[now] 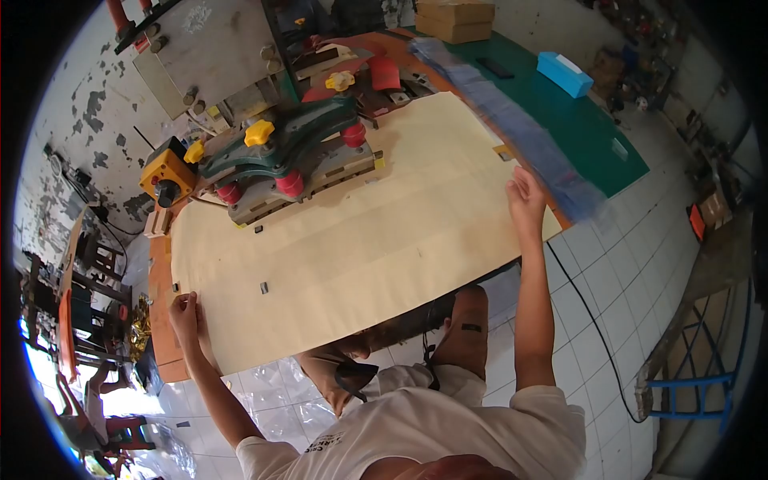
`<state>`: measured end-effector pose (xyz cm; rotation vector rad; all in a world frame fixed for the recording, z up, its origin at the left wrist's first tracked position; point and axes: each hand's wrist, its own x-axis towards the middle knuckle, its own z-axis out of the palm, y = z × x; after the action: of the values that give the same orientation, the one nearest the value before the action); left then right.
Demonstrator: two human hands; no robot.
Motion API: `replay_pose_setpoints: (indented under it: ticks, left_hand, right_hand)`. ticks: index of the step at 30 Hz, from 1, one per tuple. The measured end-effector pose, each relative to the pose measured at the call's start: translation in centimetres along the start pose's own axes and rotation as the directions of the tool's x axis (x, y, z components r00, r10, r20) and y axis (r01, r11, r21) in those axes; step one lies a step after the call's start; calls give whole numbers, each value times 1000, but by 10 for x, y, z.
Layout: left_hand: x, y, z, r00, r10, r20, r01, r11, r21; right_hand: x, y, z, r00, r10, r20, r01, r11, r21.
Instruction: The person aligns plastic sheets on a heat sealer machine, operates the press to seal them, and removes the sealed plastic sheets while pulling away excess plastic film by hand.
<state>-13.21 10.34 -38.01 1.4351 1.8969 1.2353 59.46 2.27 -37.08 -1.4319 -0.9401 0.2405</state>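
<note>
A large cream sheet (pixel 360 256) lies over an orange-brown table, its front edge hanging past the tabletop near my legs. At its left edge my left hand (pixel 186 314) is closed, with the fingertips pinched on the margin. My right hand (pixel 525 198) is at the right edge, fingers curled in on the border. Small dark pieces (pixel 264 288) dot the left part of the sheet. Behind it stands a press with a dark green clamp arm (pixel 308 140), yellow knobs (pixel 259 133) and red cylinders (pixel 290 184); its base sits over the sheet's rear.
A yellow control box (pixel 166 172) with a black knob stands at the press's left. To the right are a green tabletop (pixel 560 128), a blue box (pixel 564 74) and translucent plastic film (pixel 512 120). A black cable (pixel 588 308) crosses the tiled floor.
</note>
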Motion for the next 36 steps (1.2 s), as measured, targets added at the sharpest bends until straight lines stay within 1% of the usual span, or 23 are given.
replay_pose_setpoints:
  ticks: [2, 4, 7, 11, 13, 17, 19, 22, 29, 32, 34, 36]
  left_hand:
    - [1, -2, 0, 1000, 13, -12, -13, 1000, -2]
    - [0, -1, 0, 999, -42, -31, 41, 999, -33]
    - [-3, 5, 0, 996, -83, -17, 81, 994, -69]
    - [0, 1, -1, 995, -103, 0, 103, 988, -117]
    - [1, -2, -2, 996, -93, 16, 94, 978, -188]
    - [1, -3, -4, 995, -99, 19, 101, 973, -206]
    - [0, -1, -4, 991, -134, 21, 135, 962, -236]
    - [-2, 5, -6, 986, -164, 39, 168, 957, -234]
    - [-8, 16, -6, 985, -166, 35, 170, 956, -241]
    - [-6, 17, -7, 979, -196, 53, 202, 953, -226]
    - [1, 9, -11, 994, -100, 39, 105, 981, -166]
    - [3, 19, -14, 990, -126, 55, 133, 982, -134]
  right_hand:
    - [-1, -1, 0, 1000, 11, -16, -12, 1000, -23]
    - [-1, -1, 0, 999, 14, -38, -15, 1000, -24]
    - [-1, -3, 0, 999, 0, -53, -2, 999, -36]
    - [-2, -9, -1, 998, 24, -64, -29, 996, -80]
    - [0, -1, -2, 997, -29, -66, 26, 999, -42]
    - [-1, 2, -2, 994, -45, -101, 44, 999, -12]
    - [0, 4, -3, 993, -31, -116, 34, 999, 20]
    - [2, 8, -4, 990, -51, -130, 55, 998, 30]
    - [2, 11, -4, 989, -53, -137, 56, 998, 18]
    - [2, 10, -5, 989, -52, -137, 52, 999, -3]
    - [3, 8, -3, 991, -54, -121, 51, 998, -27]
    - [11, 14, -3, 995, -46, -84, 43, 998, -37]
